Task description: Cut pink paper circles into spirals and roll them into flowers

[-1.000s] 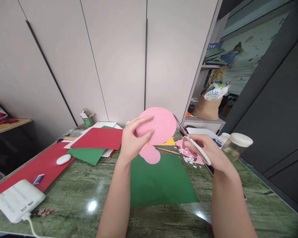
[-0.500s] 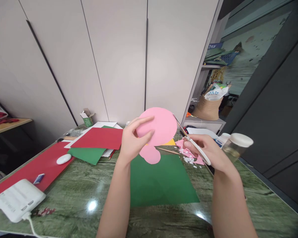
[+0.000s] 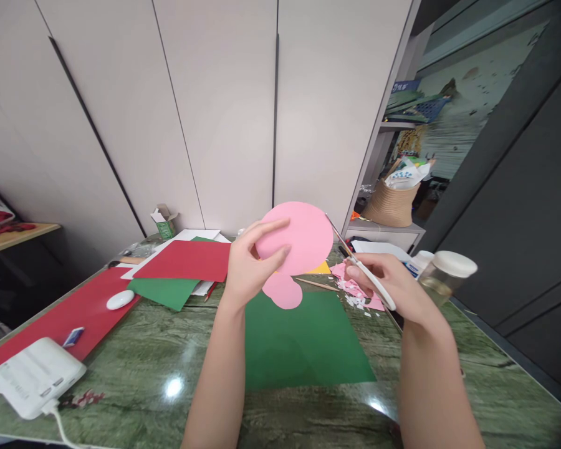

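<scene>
Raised above the table, a large pink paper circle (image 3: pixel 303 240) is pinched at its left side by my left hand (image 3: pixel 255 259), thumb and a finger over its face. My right hand (image 3: pixel 386 277) grips a pair of scissors (image 3: pixel 369 280) by the white handles, blades pointing up and left to the circle's right edge. Just how far the blades are parted is hard to see. Smaller pink paper circles (image 3: pixel 286 294) show below the large one, partly overlapping. Under them lies a green paper sheet (image 3: pixel 303 349) on the table.
Pink and white scraps (image 3: pixel 355 293) lie beside a wooden stick (image 3: pixel 316 284). A lidded clear jar (image 3: pixel 449 274) stands at the right. To the left are red paper (image 3: pixel 184 260), a white oval object (image 3: pixel 120 300) and a white power adapter (image 3: pixel 37 377). Tall cabinet doors (image 3: pixel 215 112) rise behind.
Almost nothing differs. Both hands, the scissors and the pink circle keep practically the same place.
</scene>
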`<action>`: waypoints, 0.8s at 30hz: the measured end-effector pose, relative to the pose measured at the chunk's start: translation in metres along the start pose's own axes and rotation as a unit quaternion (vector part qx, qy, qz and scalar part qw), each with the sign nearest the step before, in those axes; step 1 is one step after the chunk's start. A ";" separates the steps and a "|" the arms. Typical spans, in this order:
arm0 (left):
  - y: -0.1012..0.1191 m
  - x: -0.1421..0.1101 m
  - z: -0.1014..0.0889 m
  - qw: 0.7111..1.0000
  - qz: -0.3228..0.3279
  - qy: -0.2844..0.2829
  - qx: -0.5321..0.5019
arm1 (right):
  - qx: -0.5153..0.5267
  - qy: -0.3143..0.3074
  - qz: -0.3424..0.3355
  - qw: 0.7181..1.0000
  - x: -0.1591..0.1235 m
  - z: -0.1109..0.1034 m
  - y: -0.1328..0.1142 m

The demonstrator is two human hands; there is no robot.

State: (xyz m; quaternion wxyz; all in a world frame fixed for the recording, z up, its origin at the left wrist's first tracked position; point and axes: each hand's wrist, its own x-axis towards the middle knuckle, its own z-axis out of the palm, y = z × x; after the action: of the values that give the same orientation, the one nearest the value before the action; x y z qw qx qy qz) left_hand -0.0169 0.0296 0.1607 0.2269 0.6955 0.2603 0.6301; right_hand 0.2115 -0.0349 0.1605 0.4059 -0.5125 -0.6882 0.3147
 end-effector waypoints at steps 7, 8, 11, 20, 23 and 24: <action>0.001 0.000 -0.001 1.000 0.001 -0.002 0.012 | 0.000 -0.001 0.012 1.000 0.000 0.000 -0.001; 0.002 0.000 -0.001 1.000 0.001 -0.004 0.013 | 0.002 -0.002 0.018 1.000 0.000 0.001 -0.002; 0.003 0.000 -0.001 1.000 -0.001 -0.013 0.012 | 0.004 -0.001 0.026 1.000 0.000 0.001 -0.004; 0.002 0.000 -0.002 1.000 0.004 -0.019 -0.006 | -0.019 0.002 0.001 1.000 0.001 0.000 -0.003; 0.002 0.000 -0.002 1.000 0.004 -0.017 -0.006 | -0.021 -0.002 0.008 1.000 0.001 0.001 -0.004; 0.002 0.000 -0.002 1.000 0.002 -0.015 -0.006 | -0.021 -0.002 0.006 1.000 0.001 0.001 -0.003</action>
State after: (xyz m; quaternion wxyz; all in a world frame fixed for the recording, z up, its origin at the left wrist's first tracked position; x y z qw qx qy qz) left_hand -0.0185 0.0283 0.1622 0.2332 0.7042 0.2516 0.6216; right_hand 0.2091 -0.0349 0.1633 0.3913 -0.5245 -0.6925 0.3036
